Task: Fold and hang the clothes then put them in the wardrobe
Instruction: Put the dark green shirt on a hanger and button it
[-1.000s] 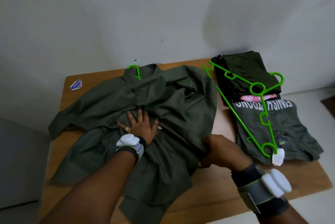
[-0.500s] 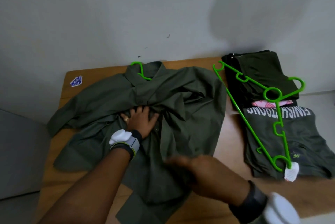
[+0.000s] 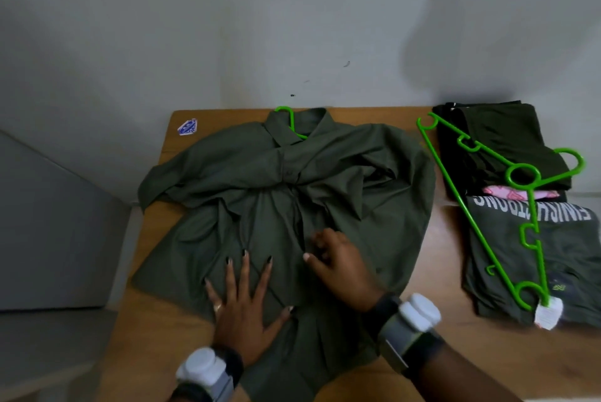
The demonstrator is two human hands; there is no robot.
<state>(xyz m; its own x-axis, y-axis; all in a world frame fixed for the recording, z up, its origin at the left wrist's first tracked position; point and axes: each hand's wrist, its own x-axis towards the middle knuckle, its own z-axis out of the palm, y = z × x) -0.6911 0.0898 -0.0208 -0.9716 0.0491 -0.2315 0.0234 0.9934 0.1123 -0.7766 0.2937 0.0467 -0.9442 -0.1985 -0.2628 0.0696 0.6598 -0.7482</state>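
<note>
— Largest lots first?
— Smooth wooden table (image 3: 435,239). Creased olive shirt (image 3: 374,190), spread mid-frame, with a green plastic hanger (image 3: 290,120) at its collar.
— Smaller?
— Folded stack (image 3: 569,255) at right, under a thin loose hanger (image 3: 529,189). Your left hand (image 3: 242,310) lies flat on the shirt, fingers splayed. Your right hand (image 3: 341,268) has fingers curled on the placket, grip unclear.

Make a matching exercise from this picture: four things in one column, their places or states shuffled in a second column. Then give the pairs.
Things
1. left hand
2. loose green hanger
3. blue sticker
4. second hanger's hook

Places or states
A. on the table, at its far left corner
B. lying across the folded clothes at the right
C. sticking out of the olive shirt at its collar
D. pressed flat on the shirt, fingers spread

Pairs: 1-D, 2-B, 3-A, 4-C
</note>
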